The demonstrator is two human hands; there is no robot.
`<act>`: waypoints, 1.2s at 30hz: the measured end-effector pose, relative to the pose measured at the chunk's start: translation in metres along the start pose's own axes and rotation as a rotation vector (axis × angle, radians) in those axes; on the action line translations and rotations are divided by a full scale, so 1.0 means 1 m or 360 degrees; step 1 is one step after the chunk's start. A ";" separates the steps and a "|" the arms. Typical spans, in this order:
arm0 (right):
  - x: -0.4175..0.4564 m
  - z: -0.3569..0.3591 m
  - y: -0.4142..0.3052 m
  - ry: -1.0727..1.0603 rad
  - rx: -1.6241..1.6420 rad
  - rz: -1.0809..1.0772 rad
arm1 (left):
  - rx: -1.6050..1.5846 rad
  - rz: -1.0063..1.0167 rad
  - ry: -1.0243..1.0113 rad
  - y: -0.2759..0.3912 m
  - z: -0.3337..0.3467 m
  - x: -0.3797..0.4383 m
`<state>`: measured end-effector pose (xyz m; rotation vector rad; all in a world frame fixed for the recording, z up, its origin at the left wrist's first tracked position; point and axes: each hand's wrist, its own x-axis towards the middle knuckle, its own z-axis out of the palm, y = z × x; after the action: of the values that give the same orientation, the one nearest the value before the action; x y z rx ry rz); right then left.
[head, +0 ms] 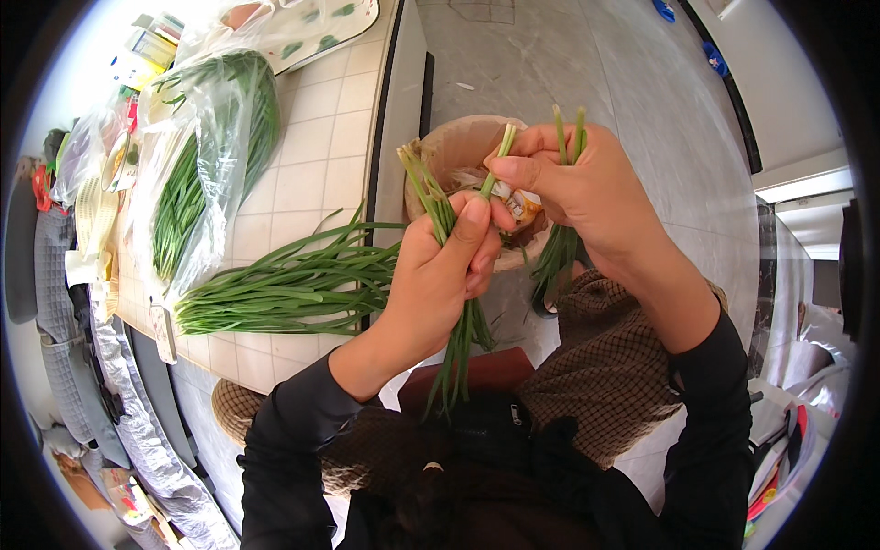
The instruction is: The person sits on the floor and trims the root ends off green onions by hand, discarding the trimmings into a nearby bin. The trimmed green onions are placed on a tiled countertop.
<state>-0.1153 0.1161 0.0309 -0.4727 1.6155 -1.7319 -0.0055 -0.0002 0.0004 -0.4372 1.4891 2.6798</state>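
My left hand (450, 258) grips a small bunch of garlic chives (434, 206), its pale ends pointing up and its leaves hanging below. Thumb and fingers of my right hand (570, 182) pinch the pale end of a stalk (507, 141) rising from my left hand. More chives (558, 258) hang from the right hand's other fingers. Below both hands stands a lined waste bin (457, 130) with scraps and wrappers inside. On the tiled tabletop at left lies a loose pile of chives (289, 295), leaves reaching over the edge.
A clear plastic bag (223, 165) of chives lies on the tabletop (330, 137). Behind it are a leaf-patterned tray (357, 17) and small packages (152, 48). The table's dark edge runs beside the bin. Blue slippers (715, 60) lie by the far wall.
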 end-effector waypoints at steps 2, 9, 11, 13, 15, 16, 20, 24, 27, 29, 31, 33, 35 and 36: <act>0.001 0.001 0.001 0.0010 0.0013 -0.0015 | -0.0012 -0.0002 -0.0001 0.000 0.001 0.001; 0.010 -0.019 -0.001 0.0504 -0.0053 -0.0098 | 0.0017 -0.0050 -0.0009 -0.001 0.001 -0.002; 0.014 -0.041 -0.008 0.0513 0.0010 -0.0186 | 0.0011 -0.0057 -0.0016 0.000 0.002 -0.004; 0.015 -0.048 -0.011 0.0559 0.0024 -0.0209 | -0.0011 -0.0046 -0.0018 -0.001 0.001 -0.004; 0.010 -0.045 -0.012 0.0649 -0.0015 -0.0168 | -0.0019 -0.0056 -0.0017 -0.002 0.001 -0.002; 0.009 -0.042 -0.009 0.0580 -0.0101 -0.0193 | -0.0022 -0.0063 -0.0017 -0.003 0.001 -0.002; 0.008 -0.023 0.007 0.0299 -0.0333 -0.0519 | -0.0011 -0.0065 -0.0008 -0.003 0.002 -0.002; 0.002 -0.025 -0.001 0.0093 -0.1099 -0.0778 | 0.0007 -0.0059 -0.0023 -0.002 0.000 -0.002; 0.006 -0.032 0.005 0.0068 -0.1679 -0.1159 | 0.0006 -0.0087 -0.0044 0.000 0.002 -0.003; 0.007 -0.035 0.005 0.0084 -0.1996 -0.1354 | -0.0010 -0.0117 -0.0048 0.003 0.003 -0.004; 0.007 -0.037 0.003 0.0094 -0.2220 -0.1454 | -0.0033 -0.0157 -0.0037 0.004 0.003 -0.003; 0.006 -0.039 0.002 0.0116 -0.2355 -0.1567 | -0.0051 -0.0150 -0.0044 0.004 0.002 -0.004; 0.006 -0.039 0.001 0.0129 -0.2412 -0.1670 | -0.0076 -0.0140 -0.0055 0.006 0.001 -0.005; 0.006 -0.038 0.002 0.0129 -0.2398 -0.1716 | -0.0092 -0.0134 -0.0059 0.006 0.000 -0.005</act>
<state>-0.1447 0.1391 0.0218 -2.2701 2.7560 -0.6247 -0.0017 -0.0032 0.0068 -0.4402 1.3552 2.6564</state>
